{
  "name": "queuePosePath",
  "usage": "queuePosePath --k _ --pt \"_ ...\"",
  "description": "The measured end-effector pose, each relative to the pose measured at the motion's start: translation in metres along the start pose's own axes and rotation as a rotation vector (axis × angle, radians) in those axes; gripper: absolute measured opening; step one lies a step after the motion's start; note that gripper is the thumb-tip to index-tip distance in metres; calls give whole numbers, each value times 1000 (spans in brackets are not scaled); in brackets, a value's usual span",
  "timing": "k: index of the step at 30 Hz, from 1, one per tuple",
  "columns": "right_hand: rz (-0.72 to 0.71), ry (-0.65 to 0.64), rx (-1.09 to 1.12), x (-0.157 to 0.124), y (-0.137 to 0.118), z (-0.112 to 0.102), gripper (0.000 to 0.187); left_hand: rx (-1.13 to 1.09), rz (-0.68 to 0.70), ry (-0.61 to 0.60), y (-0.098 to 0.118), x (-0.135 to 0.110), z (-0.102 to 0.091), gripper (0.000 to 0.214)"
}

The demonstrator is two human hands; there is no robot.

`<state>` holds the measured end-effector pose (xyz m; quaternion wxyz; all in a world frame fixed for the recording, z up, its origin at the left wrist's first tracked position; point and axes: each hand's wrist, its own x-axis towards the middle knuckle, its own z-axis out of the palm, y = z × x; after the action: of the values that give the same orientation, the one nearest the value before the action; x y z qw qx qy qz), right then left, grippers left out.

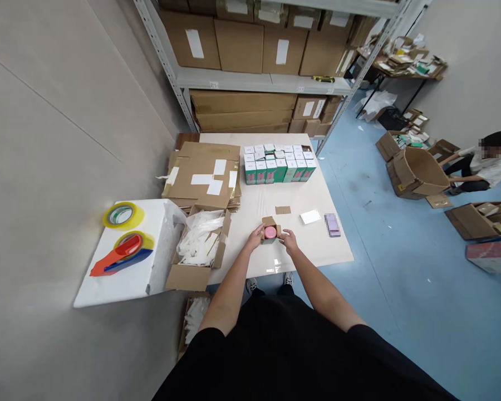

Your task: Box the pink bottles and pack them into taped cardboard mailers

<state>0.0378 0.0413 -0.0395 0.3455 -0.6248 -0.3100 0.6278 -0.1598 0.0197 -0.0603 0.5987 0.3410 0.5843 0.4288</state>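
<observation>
A small open cardboard box (pixel 271 225) stands on the white table (pixel 317 197) right in front of me, with a pink round lid (pixel 270 232) showing inside it. My left hand (pixel 255 236) grips the box's left side, fingers curled on it. My right hand (pixel 288 240) holds the box's right side the same way. A small cardboard piece (pixel 283 210) and a white card (pixel 310 216) lie just beyond the box.
Several green-and-white boxes (pixel 279 163) stand in rows at the table's far end. Flattened cartons (pixel 204 174) and an open carton of white bags (pixel 198 242) lie to the left. Tape rolls (pixel 123 215) and a red dispenser (pixel 119 256) rest on a white block. Shelves hold cartons; a person (pixel 484 161) sits at right.
</observation>
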Motion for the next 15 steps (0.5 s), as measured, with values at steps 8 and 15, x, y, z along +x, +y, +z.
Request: queuePosePath --k 8,15 --pt "-402 34 -670 -1 -24 6 33 297 44 -105 3 -8 -15 117" --pt "-391 -66 -1250 -11 -42 34 51 414 64 -46 1 -11 -11 106"
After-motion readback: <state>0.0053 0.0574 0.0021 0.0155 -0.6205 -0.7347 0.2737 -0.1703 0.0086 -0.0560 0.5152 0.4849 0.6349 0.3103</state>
